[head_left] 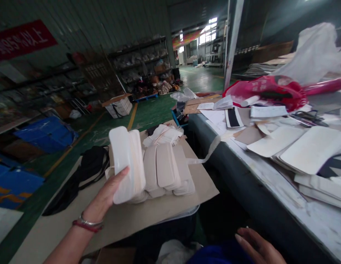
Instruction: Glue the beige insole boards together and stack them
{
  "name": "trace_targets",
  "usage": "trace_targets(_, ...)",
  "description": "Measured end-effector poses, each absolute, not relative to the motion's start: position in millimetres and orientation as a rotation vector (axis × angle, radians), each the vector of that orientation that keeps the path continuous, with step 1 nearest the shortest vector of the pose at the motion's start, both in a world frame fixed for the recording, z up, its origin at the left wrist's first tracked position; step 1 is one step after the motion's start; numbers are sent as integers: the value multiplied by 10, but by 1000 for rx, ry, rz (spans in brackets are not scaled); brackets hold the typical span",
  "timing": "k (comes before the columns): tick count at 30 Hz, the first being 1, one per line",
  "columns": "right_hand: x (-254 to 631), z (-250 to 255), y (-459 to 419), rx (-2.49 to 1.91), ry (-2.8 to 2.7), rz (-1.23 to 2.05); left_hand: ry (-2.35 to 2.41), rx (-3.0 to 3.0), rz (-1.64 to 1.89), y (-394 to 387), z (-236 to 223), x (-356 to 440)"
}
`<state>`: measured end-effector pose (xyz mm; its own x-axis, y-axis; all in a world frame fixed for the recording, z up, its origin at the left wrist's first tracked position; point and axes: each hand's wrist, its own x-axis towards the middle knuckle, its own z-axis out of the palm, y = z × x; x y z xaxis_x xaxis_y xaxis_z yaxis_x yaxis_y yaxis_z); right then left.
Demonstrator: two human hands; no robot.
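My left hand (pixel 105 198) grips a thick stack of white oblong pieces (pixel 126 163), thumb on its front face, and holds it upright over a sheet of cardboard (pixel 159 209). More stacks of the same pale pieces (pixel 166 168) lie on that cardboard just right of the held stack. My right hand (pixel 258 247) rests low at the bottom right, fingers stretched out, holding nothing, above dark blue cloth (pixel 214 255).
A long worktable (pixel 269 187) runs along the right, covered with flat white cut sheets (pixel 310 146), papers, scissors and a red plastic bag (pixel 266 91). A black bag (pixel 87 168) lies on the green floor at left. Blue crates, shelves and a cardboard box stand further back.
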<state>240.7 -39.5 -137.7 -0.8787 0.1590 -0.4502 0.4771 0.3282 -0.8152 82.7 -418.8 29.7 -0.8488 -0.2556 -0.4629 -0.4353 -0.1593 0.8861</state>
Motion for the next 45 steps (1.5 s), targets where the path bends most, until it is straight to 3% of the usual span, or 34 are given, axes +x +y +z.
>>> trace_targets(9,2742,-2018,-569,414,2555,-1296,2097,-912,2163,-4452,227,1037)
trace_targets(26,2902,-1822,-721,481,2627,-1046,2151,-949,2077,-4593,137,1432)
trace_targets(45,2905,-1988,-735,555,2692,-1125,2154,-974,2054,-4671,32,1515)
